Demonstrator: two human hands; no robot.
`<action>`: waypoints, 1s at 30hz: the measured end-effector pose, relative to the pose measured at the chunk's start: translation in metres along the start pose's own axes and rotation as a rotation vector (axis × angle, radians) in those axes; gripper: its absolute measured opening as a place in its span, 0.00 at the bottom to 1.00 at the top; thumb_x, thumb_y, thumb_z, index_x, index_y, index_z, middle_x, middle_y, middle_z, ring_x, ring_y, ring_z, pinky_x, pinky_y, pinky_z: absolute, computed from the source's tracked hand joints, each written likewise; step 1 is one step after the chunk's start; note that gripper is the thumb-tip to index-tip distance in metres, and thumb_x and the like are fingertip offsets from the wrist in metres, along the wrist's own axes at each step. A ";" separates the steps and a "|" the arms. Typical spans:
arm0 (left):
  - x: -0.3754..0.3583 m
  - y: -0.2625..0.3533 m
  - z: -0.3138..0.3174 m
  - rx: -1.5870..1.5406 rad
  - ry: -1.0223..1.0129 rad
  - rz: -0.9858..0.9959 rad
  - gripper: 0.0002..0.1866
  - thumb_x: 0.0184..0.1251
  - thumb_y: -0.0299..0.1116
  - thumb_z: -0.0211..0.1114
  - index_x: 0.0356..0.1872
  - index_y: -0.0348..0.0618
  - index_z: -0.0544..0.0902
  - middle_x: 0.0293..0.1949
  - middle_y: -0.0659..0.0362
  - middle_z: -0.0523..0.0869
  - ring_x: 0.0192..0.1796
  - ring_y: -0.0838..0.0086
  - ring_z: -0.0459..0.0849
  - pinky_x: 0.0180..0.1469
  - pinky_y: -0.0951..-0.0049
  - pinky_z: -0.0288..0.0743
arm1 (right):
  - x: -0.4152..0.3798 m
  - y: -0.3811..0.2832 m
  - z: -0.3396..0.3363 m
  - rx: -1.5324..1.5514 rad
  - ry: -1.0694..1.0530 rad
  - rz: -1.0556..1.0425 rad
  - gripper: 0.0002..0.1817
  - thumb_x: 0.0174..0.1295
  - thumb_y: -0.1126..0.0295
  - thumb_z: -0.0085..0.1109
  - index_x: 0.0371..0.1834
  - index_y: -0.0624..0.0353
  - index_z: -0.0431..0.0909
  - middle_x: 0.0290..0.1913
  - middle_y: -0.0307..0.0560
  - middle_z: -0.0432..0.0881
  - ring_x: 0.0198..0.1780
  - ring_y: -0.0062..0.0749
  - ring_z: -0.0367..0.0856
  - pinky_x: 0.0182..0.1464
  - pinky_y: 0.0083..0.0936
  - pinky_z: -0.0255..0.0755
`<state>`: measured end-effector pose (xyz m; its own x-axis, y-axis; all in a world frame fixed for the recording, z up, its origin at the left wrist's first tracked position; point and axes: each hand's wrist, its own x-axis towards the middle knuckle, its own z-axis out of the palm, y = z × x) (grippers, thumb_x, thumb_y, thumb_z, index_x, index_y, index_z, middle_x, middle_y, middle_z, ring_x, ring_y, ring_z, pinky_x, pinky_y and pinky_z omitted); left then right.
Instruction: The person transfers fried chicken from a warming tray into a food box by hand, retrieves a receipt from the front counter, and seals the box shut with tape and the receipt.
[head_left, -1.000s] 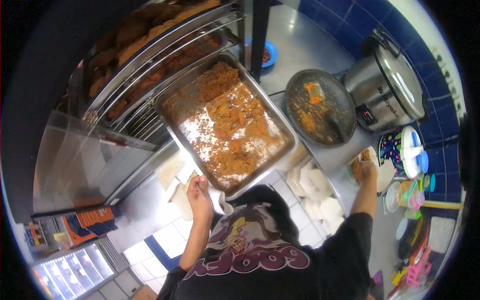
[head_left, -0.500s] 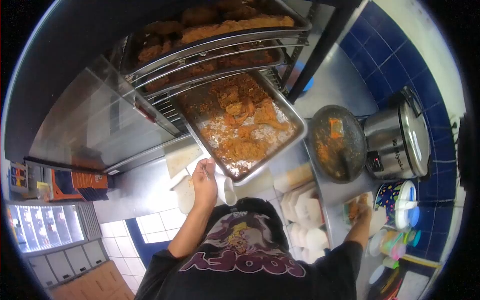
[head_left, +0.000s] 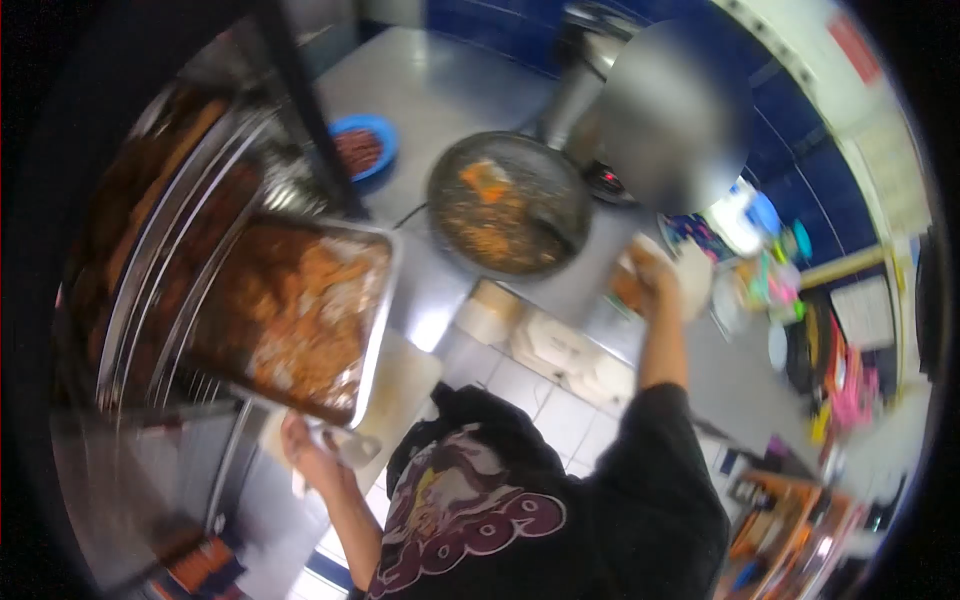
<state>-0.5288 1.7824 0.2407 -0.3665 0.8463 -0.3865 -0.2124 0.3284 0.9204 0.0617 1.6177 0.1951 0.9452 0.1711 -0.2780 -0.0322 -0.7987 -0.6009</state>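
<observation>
My left hand [head_left: 308,450] is closed just below the near corner of a metal tray [head_left: 375,330]. Something white and a thin metal piece are at its fingers, too blurred to name. Crumb-coated fried food [head_left: 310,300] covers much of that tray, which sticks out of a rack. On the steel counter to the right, my right hand [head_left: 650,268] bends its fingers down onto a brown fried piece [head_left: 627,290] in an open white takeaway box [head_left: 692,275]. Part of the box is hidden under the hand.
A dark round pan [head_left: 450,215] with orange-brown crumbs stands between tray and box. Behind are a blue bowl [head_left: 388,135] of dark red bits and a blurred steel cooker [head_left: 575,105]. White takeaway boxes [head_left: 560,345] line the counter's near edge. The rack [head_left: 130,330] holds more trays.
My view has swung to the right, so the tray and rack now appear further left. My right hand stays at the box, and my left hand stays beside the tray's corner.
</observation>
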 end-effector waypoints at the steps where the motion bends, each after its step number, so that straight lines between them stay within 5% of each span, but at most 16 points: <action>1: 0.007 -0.005 -0.003 -0.006 -0.052 0.017 0.15 0.78 0.39 0.57 0.58 0.45 0.80 0.52 0.65 0.82 0.47 0.79 0.79 0.41 0.80 0.69 | 0.006 0.007 -0.010 -0.179 0.039 -0.021 0.08 0.68 0.63 0.58 0.45 0.52 0.83 0.41 0.38 0.81 0.42 0.31 0.78 0.47 0.28 0.73; 5: 0.002 -0.003 -0.004 -0.040 -0.068 0.019 0.16 0.78 0.37 0.58 0.58 0.40 0.78 0.51 0.60 0.83 0.51 0.75 0.81 0.49 0.74 0.75 | 0.000 0.017 -0.029 -0.399 0.213 -0.056 0.13 0.67 0.58 0.61 0.45 0.55 0.82 0.43 0.43 0.84 0.41 0.36 0.81 0.49 0.34 0.75; 8: -0.002 0.000 0.001 0.012 -0.049 0.023 0.15 0.78 0.37 0.59 0.58 0.40 0.78 0.50 0.60 0.83 0.51 0.75 0.81 0.48 0.74 0.76 | -0.001 0.020 -0.040 -0.141 0.423 -0.168 0.18 0.65 0.54 0.64 0.45 0.58 0.82 0.45 0.46 0.87 0.41 0.40 0.84 0.51 0.39 0.77; 10: 0.006 -0.005 -0.005 -0.010 -0.068 0.024 0.15 0.78 0.37 0.58 0.57 0.40 0.79 0.50 0.60 0.83 0.50 0.75 0.81 0.48 0.73 0.76 | -0.002 0.020 -0.037 0.373 0.360 -0.284 0.17 0.67 0.53 0.62 0.44 0.57 0.80 0.43 0.44 0.85 0.42 0.42 0.83 0.52 0.40 0.77; 11: 0.009 -0.008 -0.007 -0.024 -0.086 0.020 0.15 0.78 0.37 0.58 0.57 0.40 0.79 0.50 0.60 0.83 0.50 0.75 0.81 0.48 0.73 0.76 | -0.007 0.020 -0.037 0.880 0.275 -0.387 0.17 0.68 0.52 0.61 0.42 0.56 0.79 0.42 0.43 0.83 0.42 0.43 0.82 0.54 0.40 0.77; 12: 0.011 -0.011 -0.009 -0.024 -0.090 0.023 0.15 0.78 0.37 0.58 0.57 0.40 0.79 0.50 0.60 0.83 0.50 0.75 0.81 0.48 0.73 0.76 | -0.012 0.021 -0.037 0.883 0.279 -0.386 0.17 0.68 0.52 0.61 0.42 0.56 0.79 0.42 0.43 0.83 0.42 0.43 0.82 0.54 0.40 0.77; 15: 0.009 -0.010 -0.007 -0.021 -0.126 0.042 0.14 0.78 0.37 0.58 0.56 0.40 0.78 0.49 0.60 0.83 0.46 0.76 0.82 0.43 0.75 0.76 | -0.067 -0.008 -0.026 1.660 -0.028 -0.014 0.18 0.70 0.50 0.59 0.50 0.52 0.76 0.45 0.44 0.80 0.49 0.40 0.79 0.57 0.44 0.75; 17: -0.001 -0.003 0.003 -0.045 -0.052 0.028 0.14 0.78 0.36 0.57 0.57 0.40 0.77 0.49 0.59 0.83 0.43 0.77 0.82 0.37 0.79 0.75 | -0.083 -0.012 -0.006 1.660 -0.221 0.065 0.22 0.68 0.48 0.61 0.55 0.51 0.74 0.50 0.47 0.78 0.56 0.38 0.76 0.58 0.48 0.74; 21: 0.002 -0.003 0.001 -0.024 -0.020 0.017 0.13 0.78 0.33 0.56 0.57 0.39 0.77 0.47 0.57 0.83 0.43 0.74 0.82 0.40 0.75 0.77 | -0.158 -0.051 0.011 1.713 -0.634 -0.050 0.25 0.68 0.50 0.62 0.59 0.54 0.71 0.53 0.48 0.79 0.55 0.40 0.78 0.59 0.48 0.75; 24: -0.002 0.001 0.007 -0.061 -0.009 0.027 0.11 0.78 0.33 0.57 0.54 0.40 0.77 0.45 0.58 0.82 0.42 0.76 0.82 0.38 0.76 0.76 | -0.201 -0.065 0.042 1.487 -0.704 -0.129 0.28 0.68 0.54 0.63 0.64 0.57 0.69 0.56 0.49 0.79 0.56 0.40 0.80 0.61 0.46 0.75; 26: -0.004 0.001 0.008 -0.112 0.012 0.030 0.07 0.78 0.33 0.57 0.46 0.42 0.78 0.38 0.63 0.82 0.32 0.83 0.79 0.27 0.82 0.70 | -0.235 -0.084 0.051 1.464 -0.720 -0.075 0.31 0.65 0.58 0.67 0.66 0.59 0.68 0.57 0.50 0.79 0.58 0.40 0.80 0.63 0.41 0.76; 28: -0.008 0.006 0.016 -0.106 0.007 0.028 0.07 0.78 0.34 0.57 0.45 0.43 0.79 0.36 0.64 0.81 0.27 0.84 0.76 0.24 0.83 0.66 | -0.266 -0.100 0.056 0.930 -0.505 -0.515 0.30 0.62 0.64 0.71 0.65 0.61 0.69 0.55 0.50 0.80 0.60 0.36 0.79 0.63 0.37 0.76; 30: -0.002 -0.001 0.011 -0.109 -0.008 0.046 0.07 0.78 0.35 0.57 0.43 0.45 0.80 0.36 0.65 0.82 0.25 0.85 0.74 0.23 0.85 0.63 | -0.294 -0.113 0.061 1.132 -0.630 -0.509 0.30 0.59 0.69 0.74 0.63 0.63 0.70 0.52 0.48 0.83 0.56 0.31 0.81 0.60 0.32 0.78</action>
<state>-0.5177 1.7852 0.2412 -0.3715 0.8628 -0.3430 -0.2926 0.2418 0.9252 -0.2321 1.6932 0.2993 0.6378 0.7688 0.0472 -0.2614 0.2736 -0.9256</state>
